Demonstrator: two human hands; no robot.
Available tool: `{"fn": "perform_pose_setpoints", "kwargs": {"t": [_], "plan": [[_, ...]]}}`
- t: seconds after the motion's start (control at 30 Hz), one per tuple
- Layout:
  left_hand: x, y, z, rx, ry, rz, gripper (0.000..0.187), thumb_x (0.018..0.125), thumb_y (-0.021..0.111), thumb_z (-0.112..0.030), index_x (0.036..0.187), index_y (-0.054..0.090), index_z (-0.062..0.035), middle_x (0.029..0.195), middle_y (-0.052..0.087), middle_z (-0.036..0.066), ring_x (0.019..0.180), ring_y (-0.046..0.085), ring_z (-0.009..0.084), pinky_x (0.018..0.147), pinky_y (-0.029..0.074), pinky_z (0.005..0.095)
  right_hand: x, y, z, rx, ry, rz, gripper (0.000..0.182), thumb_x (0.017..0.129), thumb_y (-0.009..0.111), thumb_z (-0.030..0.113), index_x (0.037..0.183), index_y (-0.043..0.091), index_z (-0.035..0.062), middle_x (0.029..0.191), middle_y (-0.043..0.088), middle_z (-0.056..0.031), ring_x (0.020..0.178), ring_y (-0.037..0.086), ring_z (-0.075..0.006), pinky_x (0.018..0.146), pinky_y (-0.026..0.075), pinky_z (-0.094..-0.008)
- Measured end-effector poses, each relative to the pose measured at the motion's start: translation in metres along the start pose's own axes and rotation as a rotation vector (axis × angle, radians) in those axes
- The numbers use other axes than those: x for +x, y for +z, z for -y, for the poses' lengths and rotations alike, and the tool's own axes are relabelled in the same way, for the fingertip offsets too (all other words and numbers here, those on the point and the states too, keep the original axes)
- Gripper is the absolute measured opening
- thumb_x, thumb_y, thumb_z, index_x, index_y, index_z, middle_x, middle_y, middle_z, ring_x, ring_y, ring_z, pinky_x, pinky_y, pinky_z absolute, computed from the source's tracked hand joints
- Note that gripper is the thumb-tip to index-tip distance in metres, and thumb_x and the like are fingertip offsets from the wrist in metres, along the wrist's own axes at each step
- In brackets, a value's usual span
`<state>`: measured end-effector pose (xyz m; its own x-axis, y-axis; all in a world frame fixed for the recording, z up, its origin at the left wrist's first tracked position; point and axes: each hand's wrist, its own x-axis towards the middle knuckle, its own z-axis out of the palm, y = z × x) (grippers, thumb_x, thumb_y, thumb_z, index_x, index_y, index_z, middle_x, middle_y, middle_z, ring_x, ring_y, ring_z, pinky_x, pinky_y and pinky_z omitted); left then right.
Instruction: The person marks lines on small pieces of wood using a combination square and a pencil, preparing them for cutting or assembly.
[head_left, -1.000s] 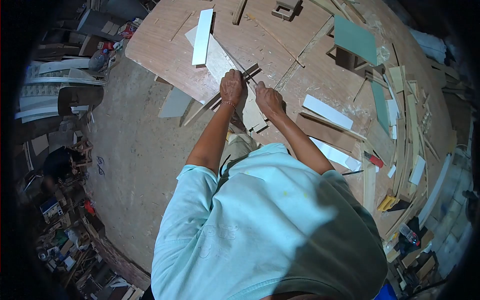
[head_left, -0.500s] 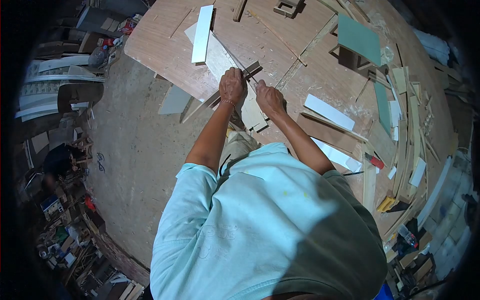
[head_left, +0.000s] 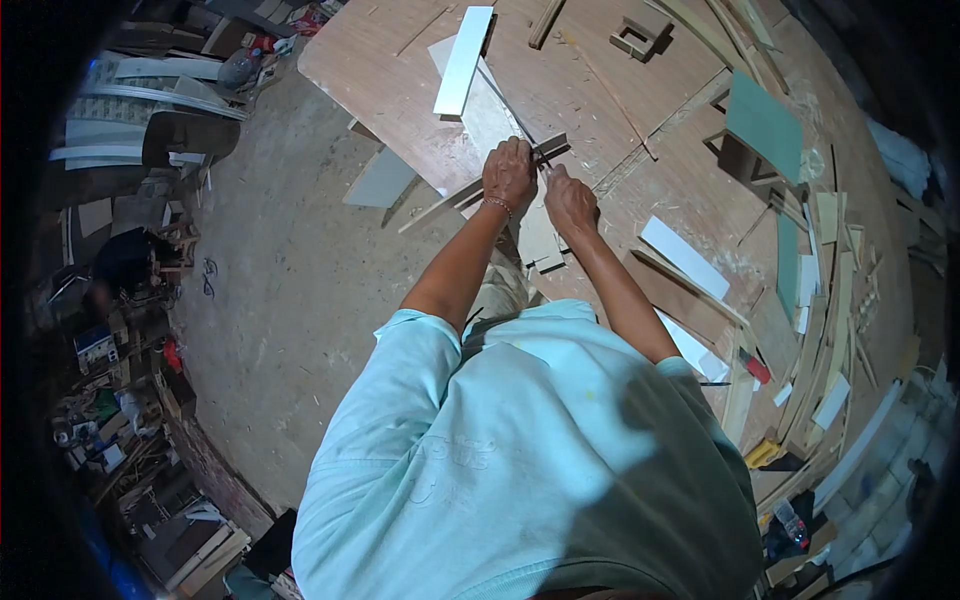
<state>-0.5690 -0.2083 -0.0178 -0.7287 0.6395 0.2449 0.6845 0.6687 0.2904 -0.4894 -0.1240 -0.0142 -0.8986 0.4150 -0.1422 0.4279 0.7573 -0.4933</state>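
Observation:
My left hand [head_left: 510,172] is closed on a long narrow wooden strip [head_left: 440,208], pressing it down across a pale board [head_left: 484,108] at the table edge. One end of the strip sticks out past my fingers, and the other overhangs the floor. Just to the right, my right hand [head_left: 572,200] is closed around the near end of a long thin blade-like tool [head_left: 508,103]. The tool slants away to the upper left, crossing near the strip beside my left fingers. Its handle is hidden in my grip. A notched light board [head_left: 540,240] lies below my hands.
A white panel [head_left: 464,62] lies on the table beyond my hands. Right of them are a green-topped piece [head_left: 764,125], a white board [head_left: 685,257], a red-handled tool [head_left: 754,366] and several wooden strips [head_left: 838,300]. A grey panel [head_left: 381,178] juts from under the table.
The whole view has shifted, so the table and hands appear farther right. My right hand is slightly closer to my left hand. Both hands keep their hold.

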Motion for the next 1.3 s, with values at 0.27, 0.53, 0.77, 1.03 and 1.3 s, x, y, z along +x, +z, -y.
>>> {"fn": "perform_pose_setpoints", "kwargs": {"t": [0.27,0.53,0.77,1.03,1.3], "plan": [[0.005,-0.007,-0.004,0.021,-0.167,0.075,0.015,0.070,0.055,-0.015,0.077,0.050,-0.0025,0.080,0.050,0.013,0.078,0.051,0.0262,0.065,0.042,0.0351,-0.025,-0.008,-0.006,0.012,0.048,0.038,0.027,0.085,0.032,0.022,0.082,0.048,-0.0005,0.068,0.056,-0.0248,0.067,0.057,-0.0388,0.059,0.045,-0.0456],[0.002,-0.001,0.000,0.024,-0.072,0.068,0.017,0.068,0.057,-0.016,0.080,0.050,-0.0052,0.081,0.051,0.010,0.079,0.051,0.0246,0.065,0.042,0.0353,-0.039,-0.016,-0.002,0.026,0.144,0.082,0.027,0.085,0.034,0.022,0.083,0.049,-0.0009,0.069,0.056,-0.0249,0.069,0.057,-0.0383,0.061,0.045,-0.0454],[0.005,0.001,0.004,-0.001,-0.044,0.050,0.013,0.065,0.055,-0.010,0.076,0.050,-0.0055,0.080,0.052,0.010,0.077,0.052,0.0246,0.065,0.043,0.0335,0.006,-0.003,0.010,0.040,0.099,0.050,0.033,0.086,0.031,0.028,0.090,0.048,-0.0003,0.074,0.057,-0.0253,0.074,0.056,-0.0400,0.065,0.044,-0.0459],[0.008,0.001,0.001,0.007,-0.110,0.095,0.014,0.067,0.054,-0.009,0.079,0.050,-0.0036,0.082,0.053,0.012,0.078,0.052,0.0263,0.066,0.043,0.0353,-0.051,-0.008,-0.010,0.010,0.121,0.057,0.028,0.086,0.033,0.024,0.083,0.047,0.0002,0.067,0.055,-0.0257,0.068,0.057,-0.0395,0.060,0.044,-0.0467],[0.003,-0.001,0.001,-0.028,-0.030,0.084,0.014,0.069,0.054,-0.014,0.078,0.049,-0.0039,0.081,0.053,0.011,0.078,0.052,0.0266,0.066,0.043,0.0360,-0.013,0.000,0.003,0.072,0.156,0.039,0.028,0.085,0.033,0.024,0.086,0.048,0.0003,0.069,0.056,-0.0253,0.071,0.056,-0.0401,0.063,0.044,-0.0473]]}}
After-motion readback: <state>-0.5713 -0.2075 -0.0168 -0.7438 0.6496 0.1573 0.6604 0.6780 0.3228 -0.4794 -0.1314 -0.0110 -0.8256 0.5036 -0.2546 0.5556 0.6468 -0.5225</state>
